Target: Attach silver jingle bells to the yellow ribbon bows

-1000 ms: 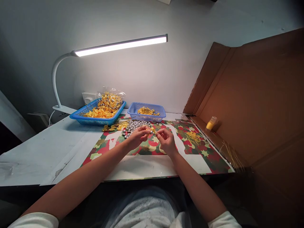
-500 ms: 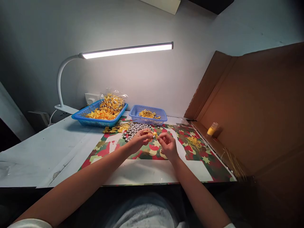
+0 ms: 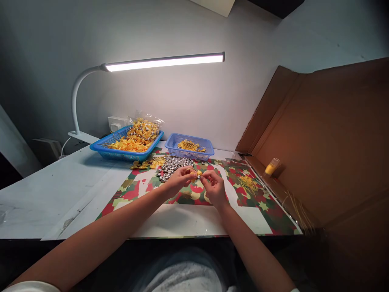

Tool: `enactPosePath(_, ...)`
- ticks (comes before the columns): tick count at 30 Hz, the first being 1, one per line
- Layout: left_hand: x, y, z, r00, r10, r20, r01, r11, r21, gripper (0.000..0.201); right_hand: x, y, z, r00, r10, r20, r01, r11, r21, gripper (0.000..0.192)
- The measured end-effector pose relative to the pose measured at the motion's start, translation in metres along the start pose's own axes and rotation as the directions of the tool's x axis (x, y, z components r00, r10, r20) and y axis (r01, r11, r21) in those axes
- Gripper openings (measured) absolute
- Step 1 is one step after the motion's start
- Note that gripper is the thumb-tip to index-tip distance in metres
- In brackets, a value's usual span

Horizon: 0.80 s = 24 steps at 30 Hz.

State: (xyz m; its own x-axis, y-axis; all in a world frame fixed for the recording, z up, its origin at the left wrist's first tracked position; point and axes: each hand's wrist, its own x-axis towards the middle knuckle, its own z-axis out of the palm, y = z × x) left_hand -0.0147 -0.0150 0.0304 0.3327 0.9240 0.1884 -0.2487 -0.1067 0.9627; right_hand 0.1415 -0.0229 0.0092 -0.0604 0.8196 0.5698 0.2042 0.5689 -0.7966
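My left hand [image 3: 179,179] and my right hand [image 3: 212,186] meet over a camouflage-patterned mat [image 3: 136,188]. Between their fingertips they pinch a small yellow bow [image 3: 196,174]; the fingers hide most of it. Just behind the left hand lies a pile of silver bells [image 3: 170,166]. A few loose yellow bows [image 3: 149,164] lie at the mat's far left edge.
A large blue basket [image 3: 103,151] of yellow bows and a small blue basket [image 3: 188,154] stand at the back. A white desk lamp [image 3: 164,62] arches overhead. A tuft of yellow threads [image 3: 248,182] lies right; a cardboard wall [image 3: 328,138] and yellow bottle [image 3: 270,166] bound the right side.
The two hands have drawn closer together around the yellow bow. The view has shifted slightly; the rest of the desk is unchanged.
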Motion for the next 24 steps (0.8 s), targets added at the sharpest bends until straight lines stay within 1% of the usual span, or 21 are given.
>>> enactPosePath(4, -0.0011, 0.0009, 0.0038, 0.987, 0.151, -0.056, -0.140, 0.976, 0.166, 0.030, 0.0015, 0.0027, 0.0020, 0.996, 0.082, -0.041, -0.084, 0.996, -0.036, 0.016)
enactPosePath(6, -0.0016, 0.0000, 0.0050, 0.977, 0.203, -0.072, -0.182, 0.956, 0.231, 0.030, 0.0021, 0.0038, 0.0028, 0.993, 0.109, -0.050, -0.111, 0.993, -0.035, 0.017)
enactPosePath(10, -0.0023, -0.0029, 0.0048, 0.964, 0.245, -0.100, -0.203, 0.927, 0.316, 0.028, 0.0029, 0.0065, 0.0054, 0.980, 0.184, -0.075, -0.186, 0.982, -0.019, 0.019)
enactPosePath(13, -0.0028, -0.0045, 0.0037, 0.955, 0.270, -0.123, -0.208, 0.906, 0.367, 0.025, 0.0041, 0.0081, 0.0081, 0.949, 0.312, -0.046, -0.307, 0.947, 0.100, 0.023)
enactPosePath(15, -0.0030, -0.0054, 0.0031, 0.949, 0.289, -0.126, -0.216, 0.888, 0.405, 0.023, 0.0052, 0.0083, 0.0091, 0.906, 0.423, 0.018, -0.415, 0.877, 0.241, 0.026)
enactPosePath(18, -0.0029, -0.0067, 0.0024, 0.940, 0.313, -0.133, -0.227, 0.868, 0.443, 0.021, 0.0063, 0.0073, 0.0081, 0.813, 0.566, 0.139, -0.558, 0.688, 0.464, 0.028)
enactPosePath(20, -0.0024, -0.0072, 0.0018, 0.936, 0.321, -0.144, -0.227, 0.865, 0.448, 0.021, 0.0067, 0.0065, 0.0056, 0.760, 0.611, 0.221, -0.612, 0.559, 0.559, 0.026)
enactPosePath(21, -0.0020, -0.0073, 0.0015, 0.935, 0.322, -0.152, -0.225, 0.865, 0.448, 0.020, 0.0069, 0.0061, 0.0041, 0.739, 0.623, 0.256, -0.632, 0.509, 0.584, 0.025)
enactPosePath(22, -0.0015, -0.0073, 0.0011, 0.935, 0.318, -0.158, -0.219, 0.866, 0.450, 0.020, 0.0072, 0.0058, 0.0025, 0.722, 0.631, 0.283, -0.647, 0.472, 0.599, 0.022)
enactPosePath(24, -0.0002, -0.0071, -0.0001, 0.938, 0.304, -0.168, -0.201, 0.870, 0.451, 0.021, 0.0080, 0.0049, -0.0005, 0.701, 0.640, 0.315, -0.664, 0.426, 0.614, 0.018)
